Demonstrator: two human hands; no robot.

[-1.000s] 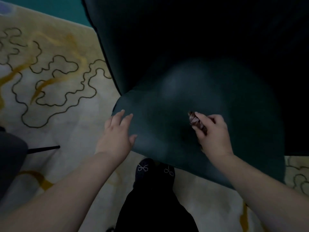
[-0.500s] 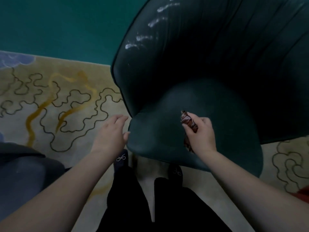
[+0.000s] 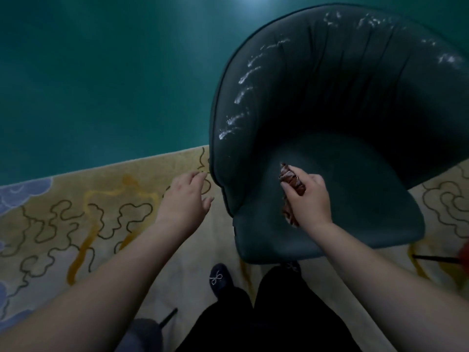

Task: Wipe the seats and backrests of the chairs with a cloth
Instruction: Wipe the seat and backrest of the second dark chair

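A dark teal tub chair [image 3: 337, 102] with a curved backrest and round seat [image 3: 368, 199] stands in front of me on the rug. My right hand [image 3: 308, 201] grips a bunched reddish-brown cloth [image 3: 291, 179] over the left part of the seat. My left hand [image 3: 186, 196] hovers with relaxed fingers over the rug, just left of the chair's left arm, holding nothing and apart from the chair.
A cream rug [image 3: 88, 217] with black and yellow squiggles covers the floor, with teal floor [image 3: 101, 72] beyond it. My dark-trousered legs and a slipper [image 3: 219, 278] are below the seat. A grey chair part [image 3: 142, 334] and thin black legs sit at the bottom and right edges.
My view has risen and pulled back, so the whole backrest shows. My left hand has come off the seat's front left edge and now hangs left of the chair. My right hand still holds the cloth.
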